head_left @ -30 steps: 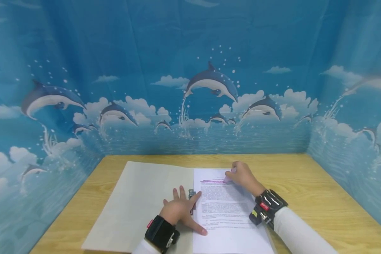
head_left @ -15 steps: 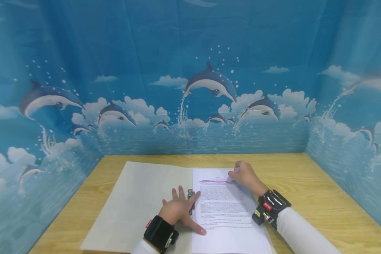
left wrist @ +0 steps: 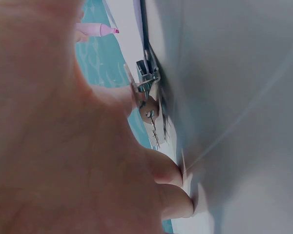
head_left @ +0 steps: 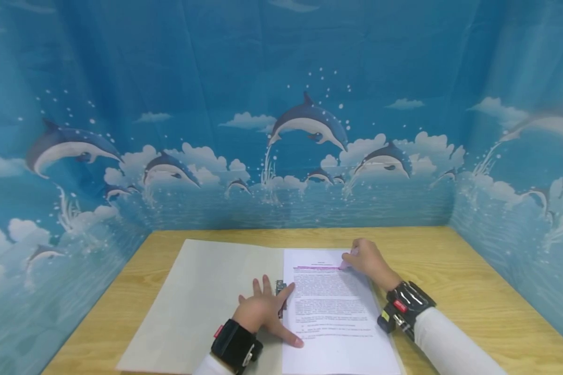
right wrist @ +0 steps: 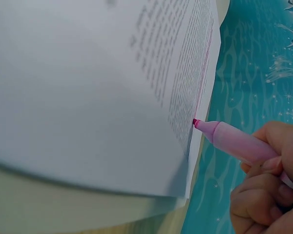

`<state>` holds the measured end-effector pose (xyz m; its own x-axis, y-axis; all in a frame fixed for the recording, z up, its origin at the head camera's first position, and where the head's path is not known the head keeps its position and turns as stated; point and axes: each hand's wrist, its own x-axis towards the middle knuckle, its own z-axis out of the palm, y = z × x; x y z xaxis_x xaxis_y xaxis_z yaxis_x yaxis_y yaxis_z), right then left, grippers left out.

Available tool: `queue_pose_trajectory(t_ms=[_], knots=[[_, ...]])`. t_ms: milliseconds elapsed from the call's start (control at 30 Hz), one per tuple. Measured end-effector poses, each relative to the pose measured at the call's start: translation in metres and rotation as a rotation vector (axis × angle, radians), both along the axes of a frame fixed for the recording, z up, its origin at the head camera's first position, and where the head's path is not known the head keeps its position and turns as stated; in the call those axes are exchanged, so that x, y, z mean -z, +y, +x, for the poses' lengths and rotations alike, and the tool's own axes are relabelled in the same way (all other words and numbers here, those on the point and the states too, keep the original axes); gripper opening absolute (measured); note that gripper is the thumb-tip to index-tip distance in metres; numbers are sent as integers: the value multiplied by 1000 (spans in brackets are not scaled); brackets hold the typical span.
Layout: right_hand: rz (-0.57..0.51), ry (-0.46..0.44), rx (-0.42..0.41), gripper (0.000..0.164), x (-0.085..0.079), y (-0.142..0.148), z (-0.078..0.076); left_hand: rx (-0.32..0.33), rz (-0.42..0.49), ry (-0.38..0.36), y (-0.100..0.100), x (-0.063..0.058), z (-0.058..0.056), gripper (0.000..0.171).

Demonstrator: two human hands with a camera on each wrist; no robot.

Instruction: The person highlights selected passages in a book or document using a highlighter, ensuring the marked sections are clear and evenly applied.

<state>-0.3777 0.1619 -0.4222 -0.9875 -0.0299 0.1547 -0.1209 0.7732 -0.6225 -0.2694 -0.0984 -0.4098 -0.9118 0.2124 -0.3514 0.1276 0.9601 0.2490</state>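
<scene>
An open cream folder (head_left: 206, 307) lies on the wooden table, with a stack of printed pages (head_left: 338, 359) on its right side. My right hand (head_left: 368, 260) grips a pink highlighter (right wrist: 241, 144), its dark pink chisel tip right at the top lines of print. A pink-purple stroke runs along those lines, left of the tip. My left hand (head_left: 262, 310) lies spread over the folder's spine, fingers apart, thumb on the page's left edge. A metal binder clip (left wrist: 147, 78) shows between its fingers in the left wrist view, partly hidden by the hand in the head view.
The wooden table (head_left: 431, 271) extends beyond the folder on both sides. A blue curtain (head_left: 244, 62) printed with dolphins and clouds stands behind the table and along its sides. Both wrists wear black camera straps (head_left: 408, 304).
My right hand has moved slightly to the right with the highlighter, and the pink stroke along the top lines has grown longer. My left hand stays in place on the folder.
</scene>
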Motion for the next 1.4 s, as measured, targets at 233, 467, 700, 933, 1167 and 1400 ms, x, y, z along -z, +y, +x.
queue_pose_trajectory(t_ms=[233, 467, 700, 933, 1167, 1400], knots=[[-3, -15, 6, 22, 0, 6, 0, -2, 9, 0, 0, -1, 1, 118], [7, -22, 19, 22, 1, 11, 0, -2, 10, -2, 0, 0, 0, 118], [18, -15, 21, 21, 1, 17, 2, -6, 21, 3, 0, 2, 0, 118], [11, -8, 12, 20, 0, 23, 3, -6, 10, 2, 0, 2, -1, 120], [18, 4, 26, 20, 2, 28, 2, -8, 2, 10, 0, 1, -2, 120], [35, 14, 27, 20, 2, 30, 3, -11, 1, 9, 0, 1, -1, 120]])
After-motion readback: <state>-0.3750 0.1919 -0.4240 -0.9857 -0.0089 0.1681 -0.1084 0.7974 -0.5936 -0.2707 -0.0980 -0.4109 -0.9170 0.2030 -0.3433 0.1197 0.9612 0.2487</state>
